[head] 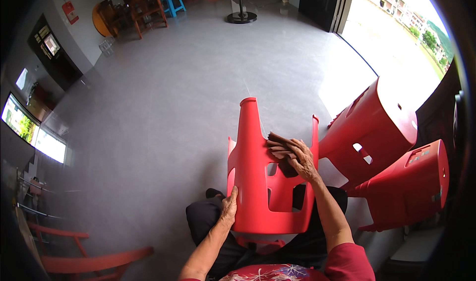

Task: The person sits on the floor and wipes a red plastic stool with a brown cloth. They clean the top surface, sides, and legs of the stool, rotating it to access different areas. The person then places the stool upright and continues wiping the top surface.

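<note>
A red plastic stool [248,203] lies tipped over across my lap, its legs pointing away from me and its seat end towards me. My left hand [229,207] grips the stool's left side near the seat end, the thumb lying on the red plastic. In my right hand [303,162] is a folded brown cloth [281,147]. The cloth touches the stool between two legs, above the cut-out openings in its side. My right fingertips are partly hidden by the folds.
Two more red plastic stools, one [372,132] nearer the doorway and one [409,184] closer to me, stand at my right. A red wooden chair [96,258] is at lower left. Far off are a blue stool [173,5], a wooden chair [148,11] and a black round stand base [241,18].
</note>
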Tool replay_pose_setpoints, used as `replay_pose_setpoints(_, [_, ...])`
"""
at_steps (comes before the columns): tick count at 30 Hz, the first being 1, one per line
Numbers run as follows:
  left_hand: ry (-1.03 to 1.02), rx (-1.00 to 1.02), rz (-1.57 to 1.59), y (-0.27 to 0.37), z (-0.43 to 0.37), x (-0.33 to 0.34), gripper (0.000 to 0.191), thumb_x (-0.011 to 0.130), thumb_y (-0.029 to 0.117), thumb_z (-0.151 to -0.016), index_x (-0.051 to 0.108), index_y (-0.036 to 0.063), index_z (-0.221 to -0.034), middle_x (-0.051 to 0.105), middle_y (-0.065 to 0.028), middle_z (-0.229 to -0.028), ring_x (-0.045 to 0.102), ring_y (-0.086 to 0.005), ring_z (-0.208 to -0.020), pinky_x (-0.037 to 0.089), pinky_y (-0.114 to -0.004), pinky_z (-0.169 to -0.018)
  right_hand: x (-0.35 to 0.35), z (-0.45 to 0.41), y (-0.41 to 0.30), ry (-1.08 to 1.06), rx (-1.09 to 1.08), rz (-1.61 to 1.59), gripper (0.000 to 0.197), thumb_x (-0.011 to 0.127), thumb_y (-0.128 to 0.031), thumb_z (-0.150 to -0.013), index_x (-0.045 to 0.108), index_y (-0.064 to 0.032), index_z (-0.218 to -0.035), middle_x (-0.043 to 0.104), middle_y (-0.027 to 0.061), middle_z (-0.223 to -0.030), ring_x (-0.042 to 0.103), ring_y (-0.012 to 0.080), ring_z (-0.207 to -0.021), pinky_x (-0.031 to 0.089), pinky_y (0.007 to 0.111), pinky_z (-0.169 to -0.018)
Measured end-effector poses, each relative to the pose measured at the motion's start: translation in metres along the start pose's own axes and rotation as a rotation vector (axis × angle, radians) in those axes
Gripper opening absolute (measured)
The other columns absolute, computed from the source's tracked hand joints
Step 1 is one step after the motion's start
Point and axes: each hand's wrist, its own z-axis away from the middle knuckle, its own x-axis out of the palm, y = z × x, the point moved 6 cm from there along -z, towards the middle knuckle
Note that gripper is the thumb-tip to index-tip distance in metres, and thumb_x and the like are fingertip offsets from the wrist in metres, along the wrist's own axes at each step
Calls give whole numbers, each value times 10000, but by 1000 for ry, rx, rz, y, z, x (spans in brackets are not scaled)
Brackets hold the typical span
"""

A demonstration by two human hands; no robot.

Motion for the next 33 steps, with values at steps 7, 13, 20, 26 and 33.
replay_pose_setpoints(7, [15,24,-136,-12,0,20,654,561,604,-893,660,-40,-942,636,-65,-919,538,-137,-878,451,-281,-831,0,34,86,350,909,132,416,514,-249,-877,510,-198,-1290,516,146,-1286,526,362,-1147,422,441,-968])
replay_pose_setpoints(13, [-29,1,-105,-14,3,24,703,520,610,-911,651,-61,-1076,656,-92,-989,571,-162,-932,455,-283,-849,15,-14,-44,286,163,14,295,556,-33,-773,617,-68,-1060,549,117,-1245,556,350,-1103,479,400,-889])
replay_pose_setpoints(20, [-40,84,-201,-23,1,22,752,490,706,-867,646,-28,-908,606,-71,-772,543,-166,-794,440,-339,-721,32,-18,-99,-176,-246,14,527,592,-37,-668,611,-101,-1191,472,115,-1365,326,378,-1370,327,487,-1081])
replay_pose_setpoints(26, [-67,140,-381,-38,-7,16,739,452,715,-875,563,-7,-758,492,-115,-606,497,-214,-634,402,-380,-623,70,-107,-85,-288,-381,209,431,645,-206,-740,638,-115,-1161,497,87,-1324,307,323,-1372,301,497,-1071])
replay_pose_setpoints(33, [-81,203,-434,-31,9,24,687,439,640,-927,554,-13,-750,505,-113,-613,503,-215,-617,422,-367,-599,120,-197,-67,-376,-300,608,305,622,-260,-767,700,-171,-1049,528,43,-1289,252,389,-1370,257,596,-1023])
